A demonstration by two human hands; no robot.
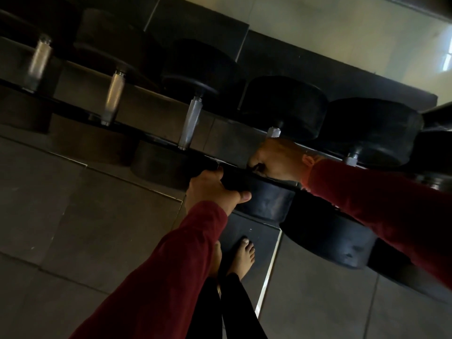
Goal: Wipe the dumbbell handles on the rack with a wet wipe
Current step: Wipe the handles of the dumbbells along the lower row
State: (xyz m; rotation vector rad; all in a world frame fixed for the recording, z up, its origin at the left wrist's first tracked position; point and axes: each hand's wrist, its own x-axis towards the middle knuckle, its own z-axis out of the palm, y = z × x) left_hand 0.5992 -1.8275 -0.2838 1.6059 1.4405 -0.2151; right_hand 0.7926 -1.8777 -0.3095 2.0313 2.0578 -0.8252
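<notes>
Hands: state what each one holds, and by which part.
Right hand grips a dumbbell handle; no wipe can be made out. Left hand grips the near black weight of that dumbbell at its edge.

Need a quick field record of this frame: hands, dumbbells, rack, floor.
left hand: grips the near black end of a dumbbell
right hand: curled round that dumbbell's handle; wipe not discernible
other handles: three bare knurled steel ones to the left, e.g.
rack: dark, row of black dumbbells
floor: tiled; bare feet
lighting: dim
</notes>
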